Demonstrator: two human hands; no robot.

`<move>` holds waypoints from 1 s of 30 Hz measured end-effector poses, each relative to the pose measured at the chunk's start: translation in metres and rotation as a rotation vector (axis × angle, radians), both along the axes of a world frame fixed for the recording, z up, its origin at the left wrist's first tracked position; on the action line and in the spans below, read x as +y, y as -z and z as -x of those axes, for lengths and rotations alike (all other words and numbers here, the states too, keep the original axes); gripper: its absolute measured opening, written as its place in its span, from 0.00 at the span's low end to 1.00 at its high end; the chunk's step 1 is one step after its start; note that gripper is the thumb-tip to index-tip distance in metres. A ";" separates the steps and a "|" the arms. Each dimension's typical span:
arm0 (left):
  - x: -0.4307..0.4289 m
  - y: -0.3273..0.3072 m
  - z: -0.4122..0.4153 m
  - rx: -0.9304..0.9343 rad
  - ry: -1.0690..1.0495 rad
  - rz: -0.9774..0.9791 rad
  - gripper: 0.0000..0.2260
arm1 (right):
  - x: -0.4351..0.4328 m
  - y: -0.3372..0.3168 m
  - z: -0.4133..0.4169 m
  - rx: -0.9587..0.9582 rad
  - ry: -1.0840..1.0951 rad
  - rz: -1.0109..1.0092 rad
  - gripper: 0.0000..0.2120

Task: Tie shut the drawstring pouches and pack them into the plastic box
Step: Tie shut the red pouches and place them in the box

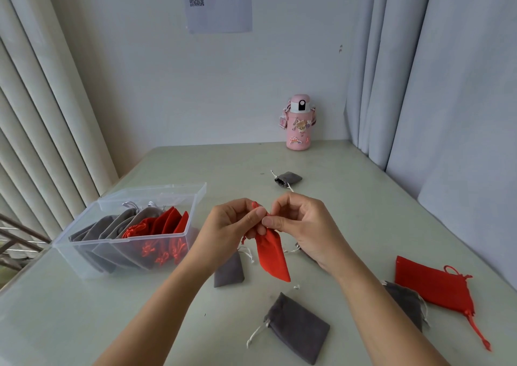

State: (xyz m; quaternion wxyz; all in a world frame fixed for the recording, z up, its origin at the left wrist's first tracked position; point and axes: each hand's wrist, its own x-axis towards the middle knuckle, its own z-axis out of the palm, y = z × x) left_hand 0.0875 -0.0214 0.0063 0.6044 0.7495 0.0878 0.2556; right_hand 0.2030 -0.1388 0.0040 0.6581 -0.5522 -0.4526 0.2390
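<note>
Left hand [237,223] and right hand [299,225] pinch the neck cords of a red pouch [271,253] hanging below the grip. Left of it, the plastic box [92,248] holds tied pouches. Loose pouches lie below and right: task seemingly over halfway.

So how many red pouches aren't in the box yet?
2. One red pouch hangs pinched between the left hand and right hand; the other red pouch lies on the table at the right, beside a grey pouch. The arms may hide more.

Box [117,240] top open; loose pouches [299,329] around.
</note>
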 end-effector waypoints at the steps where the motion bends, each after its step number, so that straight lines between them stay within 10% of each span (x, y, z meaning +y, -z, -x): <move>1: 0.000 0.000 0.000 0.007 -0.002 0.005 0.12 | 0.000 0.000 0.000 -0.019 0.018 -0.003 0.06; 30: 0.002 -0.001 0.000 -0.070 -0.082 0.112 0.07 | -0.004 -0.003 0.003 -0.294 0.176 0.168 0.04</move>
